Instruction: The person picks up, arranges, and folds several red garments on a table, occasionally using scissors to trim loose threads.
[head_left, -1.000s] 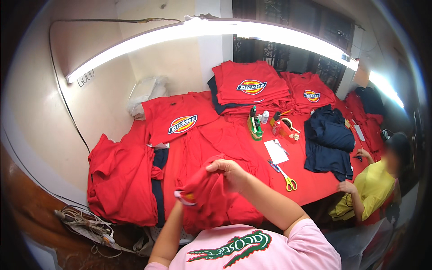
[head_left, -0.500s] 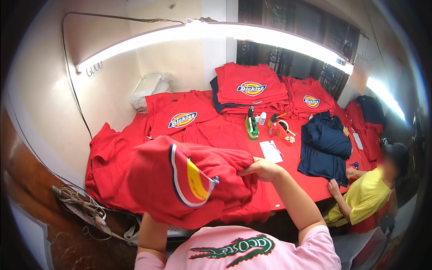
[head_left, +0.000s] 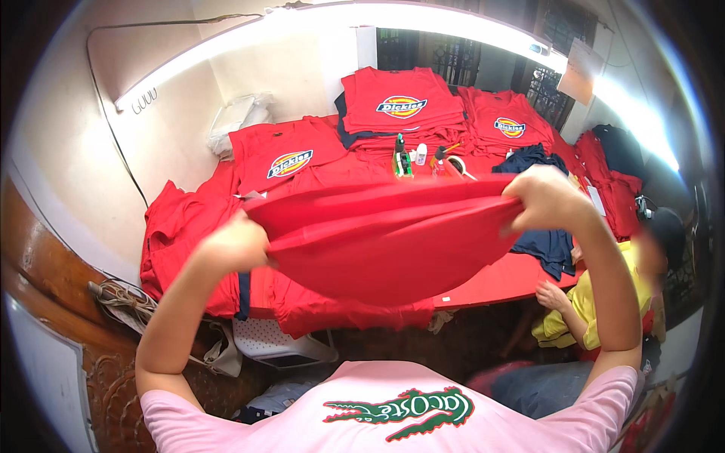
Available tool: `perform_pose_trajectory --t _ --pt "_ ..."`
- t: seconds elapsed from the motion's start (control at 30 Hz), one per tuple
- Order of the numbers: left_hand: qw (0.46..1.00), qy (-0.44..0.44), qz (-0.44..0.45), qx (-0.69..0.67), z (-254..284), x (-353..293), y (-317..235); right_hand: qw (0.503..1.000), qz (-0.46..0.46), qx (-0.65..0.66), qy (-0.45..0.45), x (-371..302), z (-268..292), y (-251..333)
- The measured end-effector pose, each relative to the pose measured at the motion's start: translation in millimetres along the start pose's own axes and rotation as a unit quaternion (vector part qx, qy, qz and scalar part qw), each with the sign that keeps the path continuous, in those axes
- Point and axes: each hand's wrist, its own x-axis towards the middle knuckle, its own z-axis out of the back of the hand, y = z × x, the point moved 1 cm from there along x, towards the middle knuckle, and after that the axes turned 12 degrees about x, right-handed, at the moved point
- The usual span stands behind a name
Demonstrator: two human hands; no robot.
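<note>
A red shirt (head_left: 385,245) is stretched in the air between my two hands, above the near part of the table, its lower part sagging in a curve. My left hand (head_left: 236,245) grips its left end, and my right hand (head_left: 547,198) is closed on the right end. Both hands are a little blurred by motion. Behind it, a red shirt with a printed logo (head_left: 291,162) lies spread on the table. A taller stack of red shirts (head_left: 400,106) stands farther back, and another red pile (head_left: 507,124) is to its right.
Beyond the held shirt stand a green tape dispenser (head_left: 402,162), a small white bottle (head_left: 421,154) and a tape roll (head_left: 456,164). Dark navy garments (head_left: 547,253) lie at right, beside a person in yellow (head_left: 596,302). A white stool (head_left: 283,343) is under the table's front edge.
The bunched red shirt has been spread out wide and raised between both hands. My left hand has come into sight; my right has moved up and right. The head view has shifted.
</note>
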Motion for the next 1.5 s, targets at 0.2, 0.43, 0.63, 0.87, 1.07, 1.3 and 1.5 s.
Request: perform_pose_trajectory --t 0.2,0.43,0.63,0.87,1.07,1.3,1.5 --pt "0.83 -0.496 0.204 0.151 77.9 -92.0 -38.0 0.837 0.023 -0.287 -0.465 -26.6 25.0 -17.8" --pt "0.95 -0.165 0.262 -0.027 9.7 -64.5 10.4 0.967 0.135 -0.147 -0.161 -47.9 -7.2 -44.2" --pt "0.882 -0.376 0.283 0.026 71.5 -154.8 -1.4 0.971 0.101 -0.043 -0.213 -58.1 51.8 7.5" --pt "0.824 -0.43 0.348 -0.124 60.5 -237.0 26.4 0.892 0.218 0.345 -0.196 -62.8 102.4 17.5" --pt "0.998 -0.014 0.06 0.008 19.5 -78.2 19.4 0.962 0.123 0.054 -0.238 35.7 82.7 -41.9" --pt "0.775 -0.461 0.431 0.026 19.6 -64.7 115.9 0.82 0.099 -0.294 -0.481 48.8 126.5 -93.4" --pt "0.765 -0.474 0.416 -0.128 -59.8 -51.5 2.6 0.84 0.028 -0.34 -0.422 25.7 -3.7 -43.3"
